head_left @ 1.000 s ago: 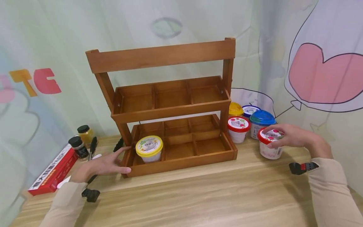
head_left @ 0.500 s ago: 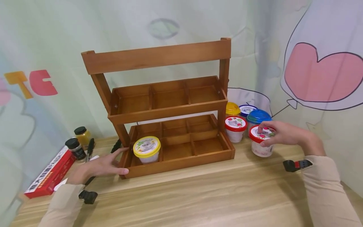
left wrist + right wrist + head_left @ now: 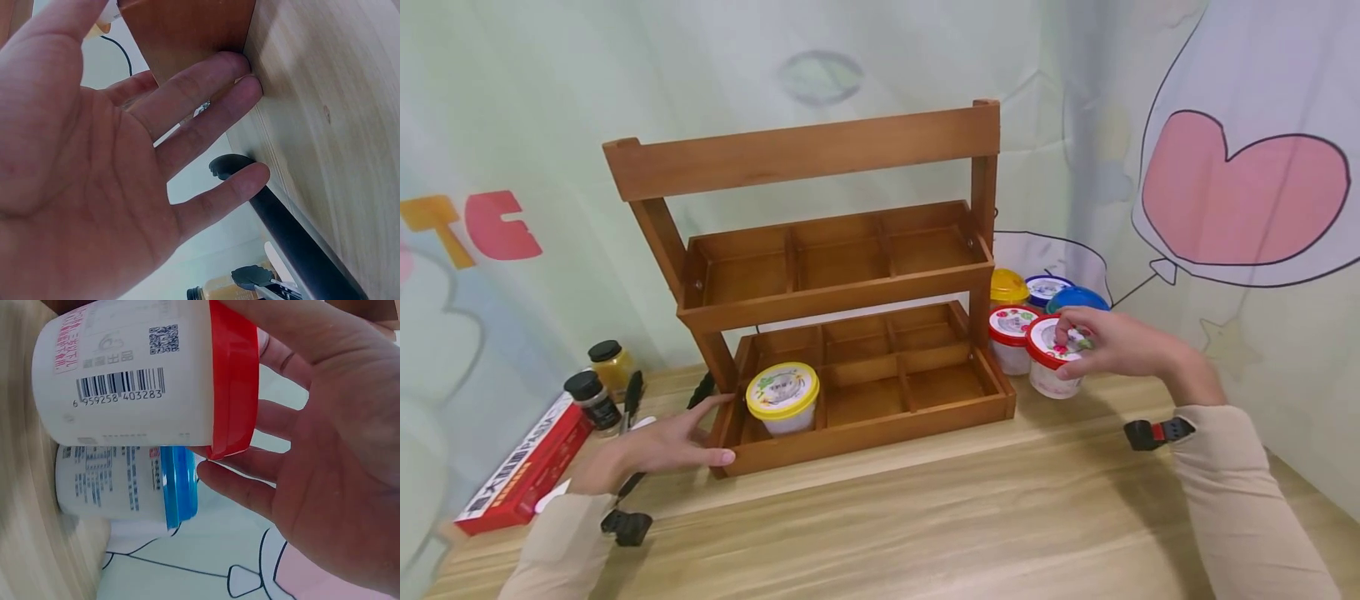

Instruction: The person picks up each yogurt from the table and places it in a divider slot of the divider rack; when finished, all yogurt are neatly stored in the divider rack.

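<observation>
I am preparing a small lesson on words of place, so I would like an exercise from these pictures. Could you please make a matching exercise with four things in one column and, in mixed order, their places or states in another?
Things:
1. Left hand
2. Right hand
3. Flat yellow-lidded tub
4. Red box

Places or states:
A. holding a red-lidded tub
B. on the table, at the far left
C. touching the left end of the rack
D. in the lower tier, front left compartment

Right pairs: 1-C, 2-A, 3-D, 4-B.
</observation>
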